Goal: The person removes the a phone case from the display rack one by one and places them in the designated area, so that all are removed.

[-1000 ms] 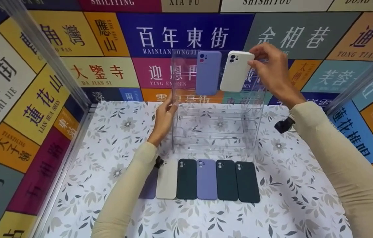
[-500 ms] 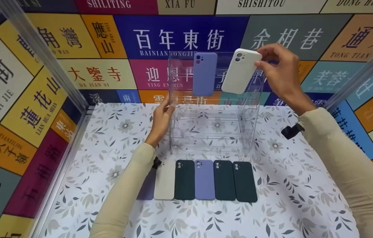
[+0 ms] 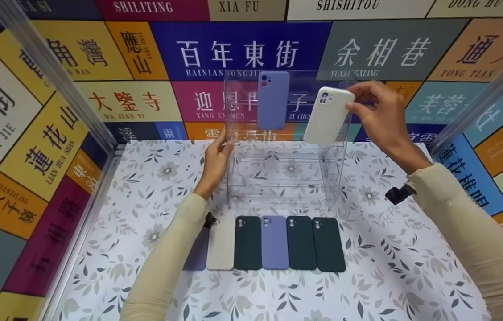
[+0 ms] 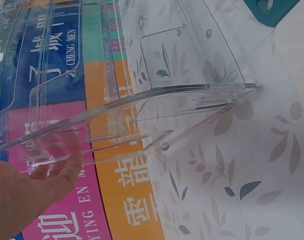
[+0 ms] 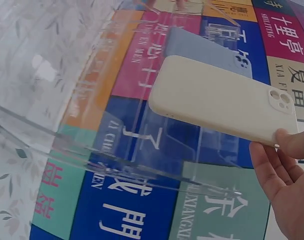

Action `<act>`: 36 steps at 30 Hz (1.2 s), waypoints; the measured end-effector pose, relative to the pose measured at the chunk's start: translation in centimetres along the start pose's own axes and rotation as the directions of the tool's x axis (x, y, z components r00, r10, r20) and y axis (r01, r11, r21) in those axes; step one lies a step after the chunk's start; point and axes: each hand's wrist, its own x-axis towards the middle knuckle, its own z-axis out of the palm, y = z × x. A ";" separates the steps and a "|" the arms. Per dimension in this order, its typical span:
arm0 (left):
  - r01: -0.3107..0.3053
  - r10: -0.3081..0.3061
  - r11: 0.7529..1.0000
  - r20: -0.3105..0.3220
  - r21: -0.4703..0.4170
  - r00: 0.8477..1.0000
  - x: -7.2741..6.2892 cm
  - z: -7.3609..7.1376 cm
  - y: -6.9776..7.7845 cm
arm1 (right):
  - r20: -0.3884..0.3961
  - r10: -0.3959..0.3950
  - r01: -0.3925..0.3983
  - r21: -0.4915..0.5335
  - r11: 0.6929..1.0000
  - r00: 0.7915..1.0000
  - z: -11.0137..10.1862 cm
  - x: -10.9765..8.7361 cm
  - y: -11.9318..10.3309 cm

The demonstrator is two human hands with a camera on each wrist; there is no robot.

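My right hand (image 3: pixel 383 116) pinches a white phone case (image 3: pixel 329 116) by its upper right edge, thumb in front. The case tilts, camera holes at the top, over the right part of a clear acrylic tiered display rack (image 3: pixel 334 196). In the right wrist view the white case (image 5: pixel 216 100) partly covers a purple phone case (image 3: pixel 273 100) that stands upright in the rack's top tier. My left hand (image 3: pixel 216 162) grips the rack's left side; in the left wrist view its fingers (image 4: pixel 67 172) lie against the clear side panel.
In front of the rack, a row of several phone cases lies on the floral cloth: dark green (image 3: pixel 248 243), purple (image 3: pixel 274 243) and white (image 3: pixel 221 245). My left forearm partly hides another purple case (image 3: pixel 195 256) at the row's left end. Printed sign panels (image 3: pixel 242 44) stand behind.
My right hand has moved right and down with the white case, which has tilted and shifted away from the standing purple case. My left hand stays at the rack's side.
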 end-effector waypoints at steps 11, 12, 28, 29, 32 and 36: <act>-0.010 0.010 1.000 -0.003 -0.008 1.000 -0.1 0.1 0.0 | 0.028 -0.015 0.016 -0.049 0.999 0.999 -0.1 -2.8 2.5; -0.013 0.013 1.000 -0.001 -0.015 1.000 -0.1 0.1 0.0 | 0.031 -0.011 0.013 -0.050 0.999 0.999 -0.1 -3.0 2.7; 0.013 -0.013 1.000 -0.009 0.022 1.000 -0.2 0.0 0.1 | 0.064 0.102 -0.098 -0.058 0.994 0.993 -0.6 -6.8 5.5; 0.014 -0.014 1.000 -0.010 0.024 1.000 -0.2 0.0 0.1 | 0.068 0.107 -0.103 -0.058 0.993 0.992 -0.6 -7.1 5.8; 0.014 -0.014 0.999 -0.010 0.033 1.000 -0.2 0.0 0.1 | 0.080 0.117 -0.112 -0.061 0.992 0.990 -0.5 -7.9 6.5; 0.009 -0.009 0.999 -0.008 0.031 1.000 -0.1 0.0 0.1 | 0.095 0.127 -0.122 -0.054 0.991 0.987 -0.5 -9.1 7.4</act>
